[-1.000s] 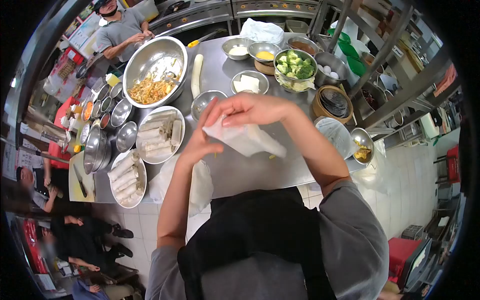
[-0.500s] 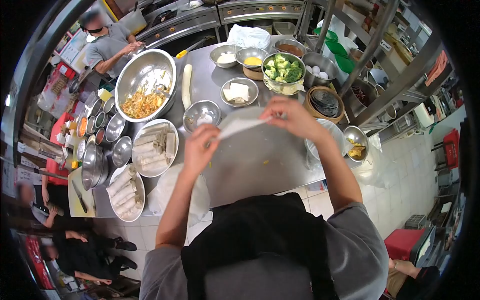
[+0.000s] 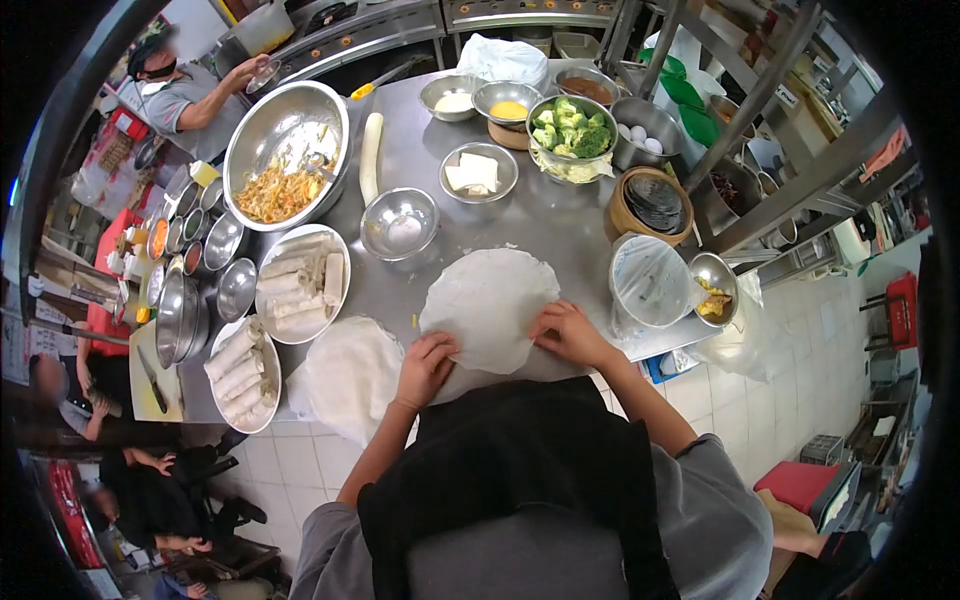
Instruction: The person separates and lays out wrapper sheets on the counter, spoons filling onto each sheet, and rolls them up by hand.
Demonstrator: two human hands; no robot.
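Observation:
A thin, round white spring roll wrapper (image 3: 490, 305) lies spread on the steel table (image 3: 440, 280) in front of me. Its lower left edge is pinched by my left hand (image 3: 427, 368). On the right side, my right hand (image 3: 572, 335) grips the opposite edge with bent fingers. To the left of my left hand is a stack of more round wrappers (image 3: 350, 375). Two white plates of rolled spring rolls stand beyond it, one plate (image 3: 345, 262) behind the other (image 3: 277, 405). A large steel bowl (image 3: 335, 165) holds shredded filling (image 3: 275, 190) and a utensil.
At the back are bowls of broccoli (image 3: 575, 130), eggs (image 3: 640, 138), white blocks (image 3: 472, 172) and yellow liquid (image 3: 507, 108). A lined tub (image 3: 650, 285) stands right, below a metal rack (image 3: 790, 225). A knife (image 3: 152, 380) lies on a board at left. A co-worker (image 3: 185, 100) stands back left.
Both hands have come down and toward me, and the wrapper held up between them now lies flat on the table. The co-worker at back left has raised an arm.

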